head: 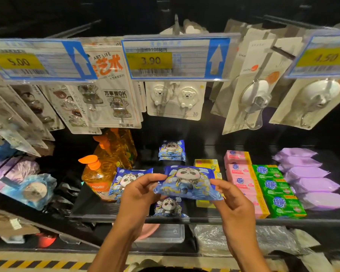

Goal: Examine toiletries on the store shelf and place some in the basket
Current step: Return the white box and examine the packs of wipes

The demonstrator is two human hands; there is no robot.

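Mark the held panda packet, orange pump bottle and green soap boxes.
panda packet point(186, 178), head view, panda print.
orange pump bottle point(95, 177), head view, amber body.
green soap boxes point(274, 186), head view, middle box's top.

Left hand point(139, 195) and right hand point(234, 205) side by side — each grip a pinch.

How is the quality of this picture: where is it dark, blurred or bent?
Head view: the wide lens splays the hanging cards outward; the 4.50 price tag is smeared; the top is nearly black; the panda packet is well lit, fairly sharp.
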